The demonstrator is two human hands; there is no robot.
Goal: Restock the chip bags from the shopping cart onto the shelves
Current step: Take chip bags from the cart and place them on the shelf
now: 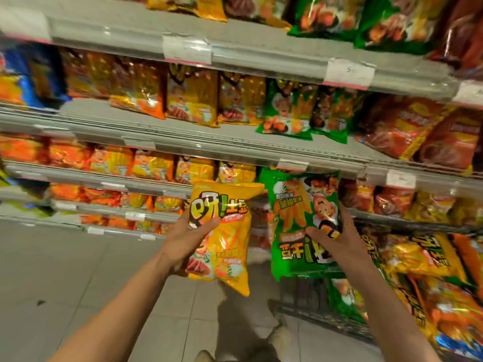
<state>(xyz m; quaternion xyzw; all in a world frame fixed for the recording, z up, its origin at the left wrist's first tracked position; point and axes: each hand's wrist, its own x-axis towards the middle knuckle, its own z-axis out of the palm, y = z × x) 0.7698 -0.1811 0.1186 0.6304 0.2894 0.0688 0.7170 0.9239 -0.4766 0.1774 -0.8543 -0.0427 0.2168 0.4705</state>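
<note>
Grey shelves point(235, 142) run in tiers, price tags clipped to their front edges; orange bags point(192, 97) and green bags point(287, 111) stand on them. The wire cart point(313, 307) holds more bags point(428, 259); it stands on pale floor tiles point(65, 257).

The left hand point(190, 237) grips an upright glossy yellow foil chip bag point(222, 239) at its left edge, thumb across the front. At three o'clock from it, just beside, the right hand point(337, 240) holds an upside-down green foil chip bag point(295, 218). Grey metal shelves point(209, 145) stacked with chip bags fill twelve o'clock. A dark wire shopping cart point(313, 309) loaded with bags sits at four o'clock.
</note>
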